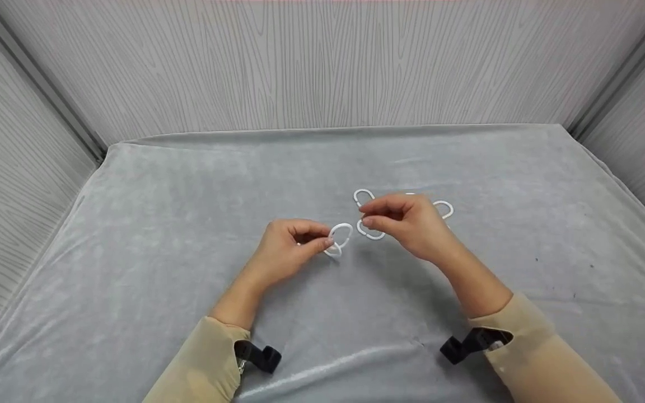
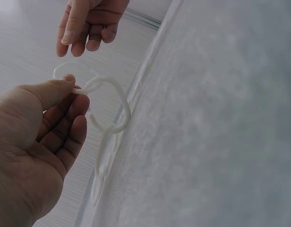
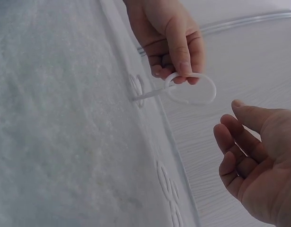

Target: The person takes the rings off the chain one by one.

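Pinching linked white plastic rings (image 1: 342, 225)

Above the grey cloth-covered bench (image 1: 188, 212), the left hand (image 1: 289, 249) pinches them. The right wrist view shows the right hand (image 3: 270, 165) with thumb and fingertips parted, a gap unclear from the head view; the left wrist view reveals one ring's open end.

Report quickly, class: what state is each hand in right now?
Left hand: closed, pinching a white link.
Right hand: open, holding nothing.
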Demonstrator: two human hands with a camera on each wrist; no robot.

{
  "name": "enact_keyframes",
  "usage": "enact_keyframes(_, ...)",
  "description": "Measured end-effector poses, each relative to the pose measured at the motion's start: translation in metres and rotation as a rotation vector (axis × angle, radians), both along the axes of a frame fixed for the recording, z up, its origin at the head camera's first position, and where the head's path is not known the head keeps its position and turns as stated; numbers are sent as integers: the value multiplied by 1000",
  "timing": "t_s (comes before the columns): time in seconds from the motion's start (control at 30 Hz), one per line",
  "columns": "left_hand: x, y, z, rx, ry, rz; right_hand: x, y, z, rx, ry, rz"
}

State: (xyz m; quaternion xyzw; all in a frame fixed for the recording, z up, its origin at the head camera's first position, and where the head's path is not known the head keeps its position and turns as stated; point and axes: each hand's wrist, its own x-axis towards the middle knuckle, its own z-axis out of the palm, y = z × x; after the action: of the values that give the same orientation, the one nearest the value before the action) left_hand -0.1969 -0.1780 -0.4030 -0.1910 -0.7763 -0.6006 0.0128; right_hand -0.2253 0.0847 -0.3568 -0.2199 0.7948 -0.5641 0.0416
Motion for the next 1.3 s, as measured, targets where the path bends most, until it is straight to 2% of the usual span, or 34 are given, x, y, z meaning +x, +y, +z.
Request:
enact_keyframes(0.23,0,0,0,-19,23,-2,2,-6,-7,9,20,55)
enact_keyframes(0.67,1,1,1,-40,63,-18,1,-11,-27,23,149,125)
enact_keyframes(0.9,1,1,0,-53,70,-26,2,-13,-32,6,148,155)
enact_keyframes(1.3,0,2,-2,-56,43,-19,2,-12,-36,-3,116,147)
